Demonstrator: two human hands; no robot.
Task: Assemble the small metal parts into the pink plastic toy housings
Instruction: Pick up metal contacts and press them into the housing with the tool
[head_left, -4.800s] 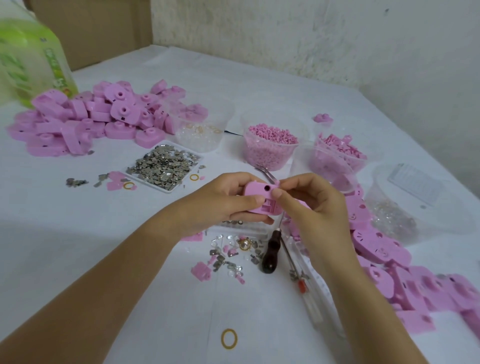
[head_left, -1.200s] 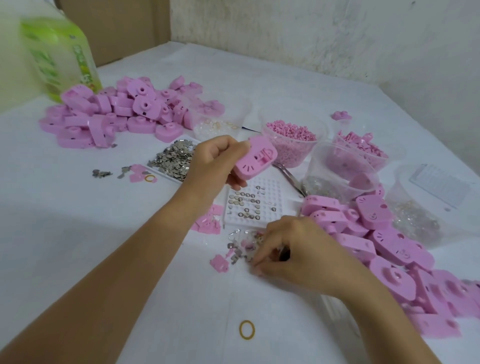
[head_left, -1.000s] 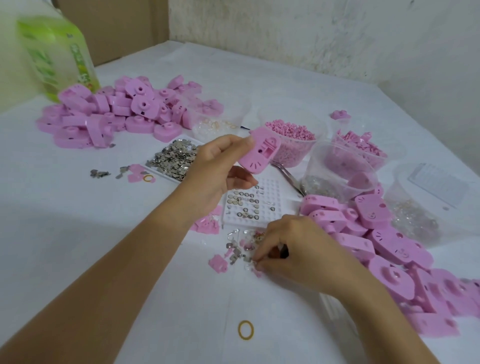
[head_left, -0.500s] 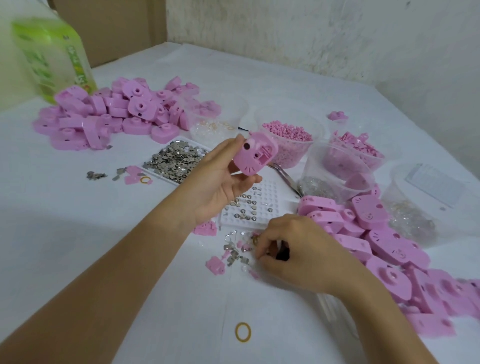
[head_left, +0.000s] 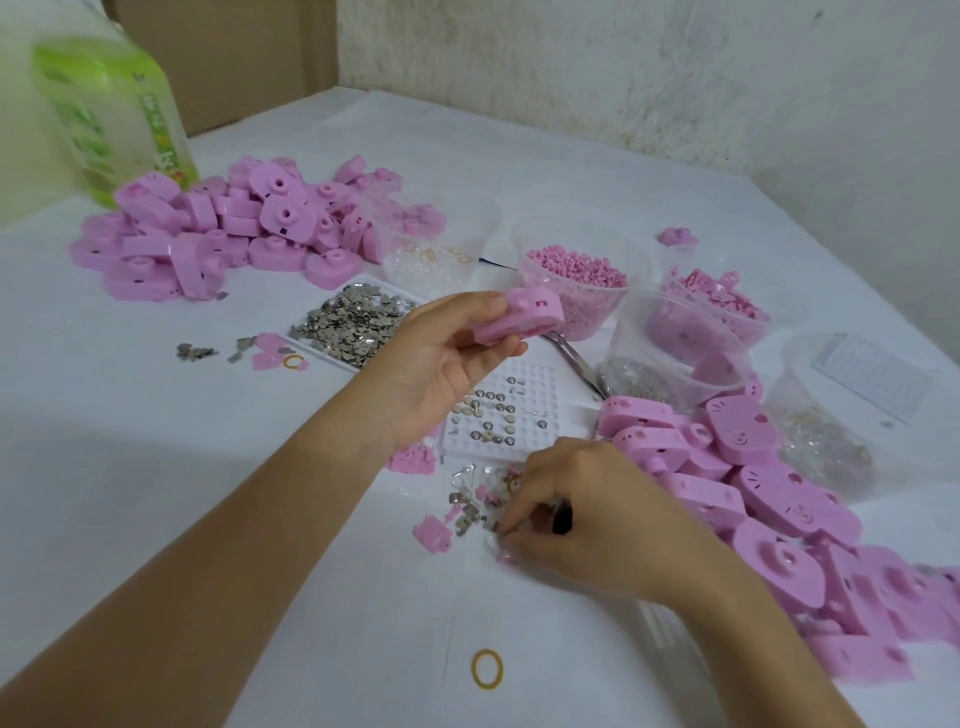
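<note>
My left hand (head_left: 441, 369) holds a pink toy housing (head_left: 524, 317) between thumb and fingers, raised above the white pegged tray (head_left: 545, 431) that carries several small round metal parts. My right hand (head_left: 587, 514) is down on the table, fingertips curled into a scatter of small metal pieces (head_left: 472, 509) near the table's middle. What the fingertips pinch is hidden. A flat white tray of loose metal parts (head_left: 353, 325) lies to the left of my left hand.
Piles of pink housings lie at the back left (head_left: 228, 234) and along the right (head_left: 779, 499). Clear cups of pink bits (head_left: 576, 280) stand behind. Tweezers (head_left: 571, 358) lie by the pegged tray, a green bottle (head_left: 114, 114) at far left, a rubber band (head_left: 487, 669) in front.
My left hand has turned the pink housing over in its fingers while holding it up. My right hand stayed down, picking in the scattered metal pieces.
</note>
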